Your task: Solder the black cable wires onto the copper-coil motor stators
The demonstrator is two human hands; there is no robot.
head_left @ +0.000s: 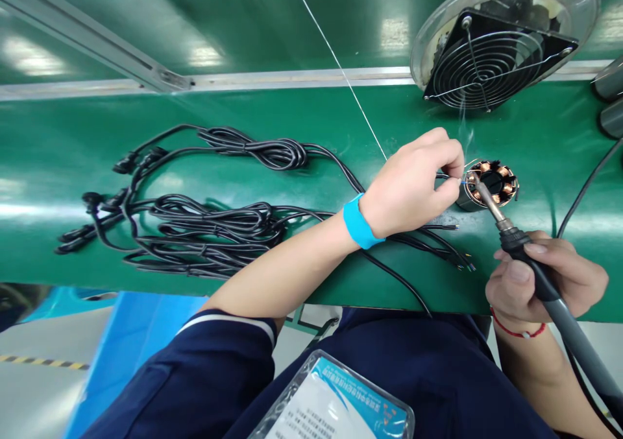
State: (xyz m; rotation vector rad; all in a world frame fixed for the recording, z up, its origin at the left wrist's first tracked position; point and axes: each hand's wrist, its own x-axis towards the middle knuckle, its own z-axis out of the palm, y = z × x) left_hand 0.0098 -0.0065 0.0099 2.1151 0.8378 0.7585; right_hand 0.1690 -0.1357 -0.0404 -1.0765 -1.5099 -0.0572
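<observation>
My left hand (413, 183), with a blue band at the wrist, pinches a thin wire end at the left side of a round motor stator (491, 183) with copper coils. My right hand (545, 277) is closed around the dark handle of a soldering iron (528, 251). The iron's metal tip rests at the stator's upper left edge, close to the wire end and my left fingertips. Faint smoke rises above that spot. Loose cable ends with bared wires (455, 257) lie below the stator.
Coiled black power cables (214, 222) lie across the green table (341, 111) on the left. A fan with a wire guard (487, 63) stands behind the stator. Dark cylinders (610, 118) are at the right edge. A thin solder strand (335, 56) runs down to my left hand.
</observation>
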